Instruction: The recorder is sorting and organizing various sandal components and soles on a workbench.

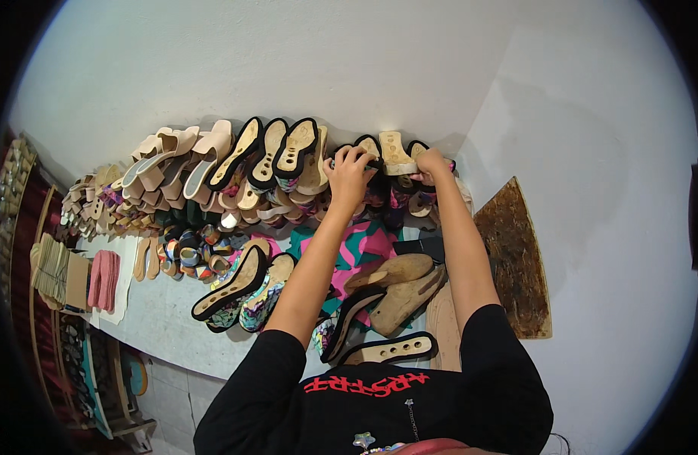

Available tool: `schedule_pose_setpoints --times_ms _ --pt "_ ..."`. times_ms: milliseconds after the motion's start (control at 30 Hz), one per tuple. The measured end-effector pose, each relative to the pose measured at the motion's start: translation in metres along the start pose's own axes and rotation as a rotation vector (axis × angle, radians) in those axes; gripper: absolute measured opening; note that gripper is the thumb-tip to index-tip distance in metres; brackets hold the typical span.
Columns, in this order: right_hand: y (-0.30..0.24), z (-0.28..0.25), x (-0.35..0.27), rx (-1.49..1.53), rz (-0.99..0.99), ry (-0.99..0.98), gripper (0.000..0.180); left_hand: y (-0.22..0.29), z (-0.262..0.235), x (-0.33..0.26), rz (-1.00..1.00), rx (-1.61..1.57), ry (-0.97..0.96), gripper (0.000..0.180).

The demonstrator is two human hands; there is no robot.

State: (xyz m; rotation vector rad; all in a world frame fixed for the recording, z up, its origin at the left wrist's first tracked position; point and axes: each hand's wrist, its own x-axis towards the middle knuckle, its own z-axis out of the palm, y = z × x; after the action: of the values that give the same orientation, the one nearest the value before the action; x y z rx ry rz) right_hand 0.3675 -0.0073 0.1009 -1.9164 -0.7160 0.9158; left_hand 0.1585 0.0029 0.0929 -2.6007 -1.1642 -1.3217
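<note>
Both my arms reach to a stack of shoe parts along the wall. My left hand has its fingers curled over a black-edged wedge sole, which it partly hides. To its right my right hand is closed at another black-edged sole, beside a pale bare wedge sole. What the right fingers grip is mostly hidden. Left of my left hand, black-edged soles with holes lean on the pile. Colourful wedge shoes sit below, between my arms.
Beige heeled sandals continue the row leftward. Nearer stand floral wedges, wooden shoe lasts, a loose holed sole and pink-green fabric on the table. Pink insoles lie far left. A brown-stained board is at right.
</note>
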Motion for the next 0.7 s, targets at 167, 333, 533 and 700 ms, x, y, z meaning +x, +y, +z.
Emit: schedule_pose_setpoints --times_ms 167,333,533,700 --pt "-0.017 0.006 -0.018 0.059 0.107 -0.137 0.018 -0.007 -0.003 -0.004 -0.013 0.051 0.015 0.03" --pt "0.027 -0.049 0.042 -0.333 -0.132 0.15 0.02 0.013 0.008 0.003 -0.013 -0.027 -0.016 0.028" --pt "-0.048 -0.104 -0.043 -0.14 -0.764 0.263 0.031 -0.004 -0.014 0.011 -0.201 -0.43 -0.025 0.069" --pt "-0.105 -0.112 -0.084 -0.175 -0.904 0.005 0.031 0.021 -0.021 0.023 -0.012 -0.633 -0.252 0.064"
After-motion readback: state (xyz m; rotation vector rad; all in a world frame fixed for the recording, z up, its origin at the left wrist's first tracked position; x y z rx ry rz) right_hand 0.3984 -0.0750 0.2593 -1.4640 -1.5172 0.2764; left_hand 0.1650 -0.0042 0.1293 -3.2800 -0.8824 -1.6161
